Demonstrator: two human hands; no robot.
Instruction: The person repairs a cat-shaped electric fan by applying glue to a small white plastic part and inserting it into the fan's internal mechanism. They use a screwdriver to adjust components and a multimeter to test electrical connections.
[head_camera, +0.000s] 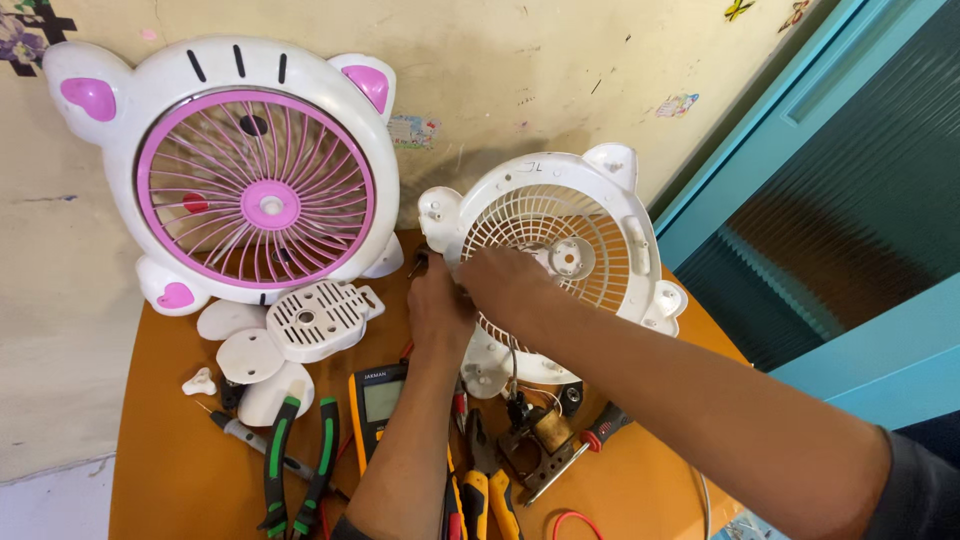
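Note:
A white fan back housing (622, 215) with a round grille leans against the wall at the table's back right. My right hand (505, 282) reaches across and presses on its lower left grille. My left hand (437, 310) is closed right beside it at the housing's left edge; what its fingers pinch is hidden. A small motor (540, 428) with wires lies on the table just below the housing.
A white and pink cat-shaped fan front (235, 170) leans on the wall at the left. On the orange table (170, 470) lie white plastic parts (305, 322), green-handled pliers (300, 460), a yellow multimeter (375, 400), yellow-handled pliers (490, 495), and a red-handled screwdriver (595, 430). A teal door (850, 180) stands at right.

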